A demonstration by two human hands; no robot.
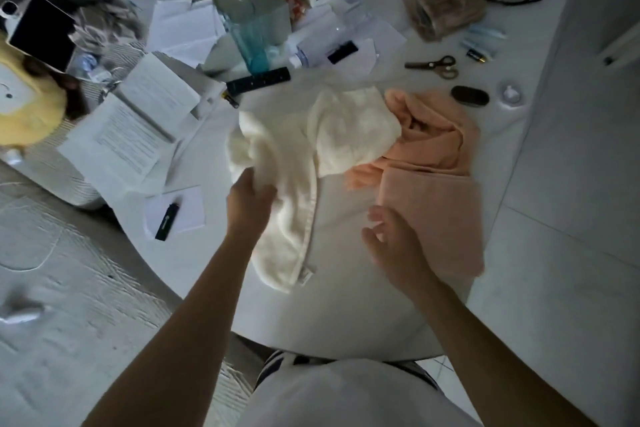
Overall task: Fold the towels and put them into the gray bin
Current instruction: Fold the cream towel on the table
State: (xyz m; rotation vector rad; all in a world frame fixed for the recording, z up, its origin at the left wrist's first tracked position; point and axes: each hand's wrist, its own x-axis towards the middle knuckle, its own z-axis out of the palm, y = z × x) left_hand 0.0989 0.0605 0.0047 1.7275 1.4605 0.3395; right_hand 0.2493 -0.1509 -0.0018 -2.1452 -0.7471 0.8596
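Your left hand is gripping the crumpled cream terry towel lying mid-table, while your right hand is hovering open, touching nothing. The cream towel is overlapping the rumpled peach towel, so lifting is likely risking dragging both.

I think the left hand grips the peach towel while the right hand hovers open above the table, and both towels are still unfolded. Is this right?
Not quite. The head view shows the left hand gripping the cream towel, not the peach towel. The rest holds: the right hand hovers open above the table, and both towels lie unfolded.
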